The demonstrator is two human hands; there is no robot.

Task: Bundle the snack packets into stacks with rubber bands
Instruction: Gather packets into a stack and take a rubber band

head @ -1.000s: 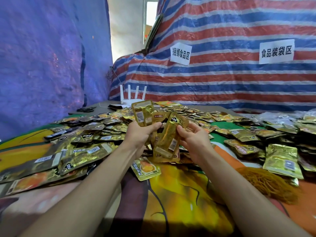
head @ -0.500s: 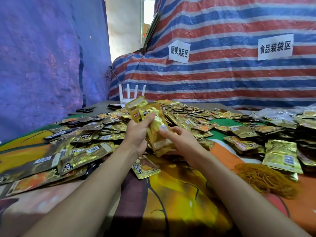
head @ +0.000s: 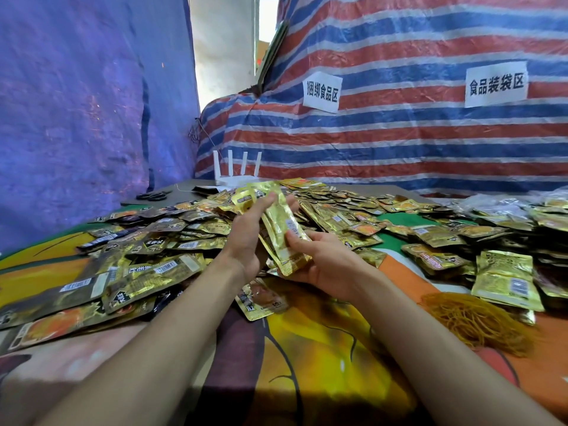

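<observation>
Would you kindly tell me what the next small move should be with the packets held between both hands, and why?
Probably tap the stack square: its upper ends fan out unevenly while the right hand grips the lower end and the left hand presses its side. No band is on it; the rubber bands lie to the right.

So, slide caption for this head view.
Right hand grips a stack of packets, left hand pressing its side; rubber bands lie nearby.
</observation>
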